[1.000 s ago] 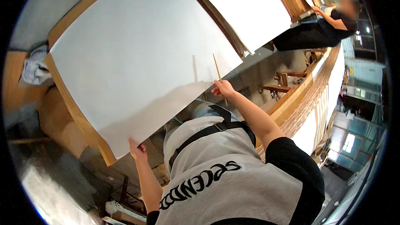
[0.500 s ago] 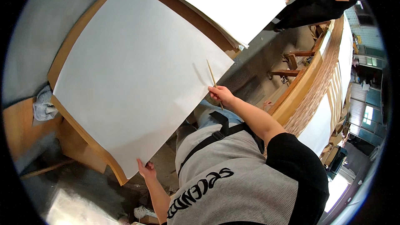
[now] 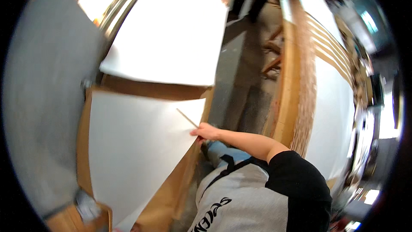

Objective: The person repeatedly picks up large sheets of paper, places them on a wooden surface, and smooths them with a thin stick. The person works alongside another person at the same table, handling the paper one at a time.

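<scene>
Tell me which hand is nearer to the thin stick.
Right. The right hand holds the thin stick over the white sheet; the left hand, barely showing at the bottom edge of view, is by that sheet's near corner, away from the stick.

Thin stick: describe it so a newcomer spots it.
Start at the large white sheet, lower left. At its right edge, the right hand grips a thin tan stick slanting up-left over it. Slim and straight, the stick stands apart from the broad sheet.
</scene>
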{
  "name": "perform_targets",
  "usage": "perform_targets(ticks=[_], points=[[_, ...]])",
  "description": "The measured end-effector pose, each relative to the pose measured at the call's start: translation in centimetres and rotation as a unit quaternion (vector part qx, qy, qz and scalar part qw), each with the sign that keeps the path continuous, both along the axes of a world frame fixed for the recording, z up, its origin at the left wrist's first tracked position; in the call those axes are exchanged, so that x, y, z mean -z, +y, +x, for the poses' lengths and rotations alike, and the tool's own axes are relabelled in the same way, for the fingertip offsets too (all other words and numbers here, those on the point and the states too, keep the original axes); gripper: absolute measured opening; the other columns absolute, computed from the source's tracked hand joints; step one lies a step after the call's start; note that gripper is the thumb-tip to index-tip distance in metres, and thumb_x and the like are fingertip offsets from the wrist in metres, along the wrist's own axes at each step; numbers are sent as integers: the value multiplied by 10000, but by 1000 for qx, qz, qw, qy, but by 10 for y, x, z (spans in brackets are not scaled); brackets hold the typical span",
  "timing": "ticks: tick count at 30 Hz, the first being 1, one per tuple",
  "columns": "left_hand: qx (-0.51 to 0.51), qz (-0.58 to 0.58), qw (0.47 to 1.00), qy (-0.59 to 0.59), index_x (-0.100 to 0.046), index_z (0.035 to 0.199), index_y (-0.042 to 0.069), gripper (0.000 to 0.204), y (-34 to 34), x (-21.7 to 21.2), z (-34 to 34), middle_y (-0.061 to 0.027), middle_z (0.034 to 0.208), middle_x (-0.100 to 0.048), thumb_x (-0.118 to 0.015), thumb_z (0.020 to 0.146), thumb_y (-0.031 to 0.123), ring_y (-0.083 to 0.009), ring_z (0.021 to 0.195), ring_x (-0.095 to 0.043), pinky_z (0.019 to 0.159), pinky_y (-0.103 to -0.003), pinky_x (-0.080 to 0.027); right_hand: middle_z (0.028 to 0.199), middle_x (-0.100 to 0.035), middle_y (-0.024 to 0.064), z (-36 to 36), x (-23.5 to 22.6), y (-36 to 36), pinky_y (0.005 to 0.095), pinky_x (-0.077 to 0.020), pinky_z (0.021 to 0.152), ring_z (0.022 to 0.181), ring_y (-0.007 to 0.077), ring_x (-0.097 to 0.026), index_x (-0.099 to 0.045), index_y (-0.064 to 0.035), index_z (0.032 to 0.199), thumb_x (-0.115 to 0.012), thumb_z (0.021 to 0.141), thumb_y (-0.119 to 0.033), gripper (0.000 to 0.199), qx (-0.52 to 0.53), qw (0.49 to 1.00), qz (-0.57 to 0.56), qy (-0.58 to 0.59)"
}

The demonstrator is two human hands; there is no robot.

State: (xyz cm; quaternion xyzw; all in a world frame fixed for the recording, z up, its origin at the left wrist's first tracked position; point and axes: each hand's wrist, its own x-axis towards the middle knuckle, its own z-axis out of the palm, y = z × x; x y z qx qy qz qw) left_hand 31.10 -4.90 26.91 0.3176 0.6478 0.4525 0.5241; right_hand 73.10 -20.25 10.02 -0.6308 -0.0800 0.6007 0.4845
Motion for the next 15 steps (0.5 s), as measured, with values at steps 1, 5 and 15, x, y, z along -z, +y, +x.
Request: perform_targets(ticks=[1, 5, 15], points=[[37, 43, 998, 3, -464, 1121, 7, 547, 26, -20, 26, -90, 855, -551, -564, 776, 420, -142, 596, -470, 500, -236, -364, 599, -541, 62, 13, -19, -4, 236, -377, 424, 478, 120, -512, -540, -14, 696, -558, 807, -255, 266, 13, 998, 55, 32], [174, 203, 963, -19, -445, 1146, -1, 566, 104, -96, 141, -112, 923, -539, -559, 781, 416, -162, 689, -492, 575, -250, -393, 517, -449, 39, 64, -141, -38, 247, -322, 387, 415, 110, -419, -503, -43, 609, -597, 755, -309, 318, 83, 989, 104, -71], [501, 424, 726, -207, -303, 1274, -12, 650, 69, -339, 426, -199, 1221, -398, -556, 803, 357, -257, 1132, -412, 945, -328, -361, 578, -499, -2, 109, -389, -299, 196, -306, 378, 450, 72, -429, -519, -112, 702, -490, 829, -299, 228, 459, 772, 287, -333]])
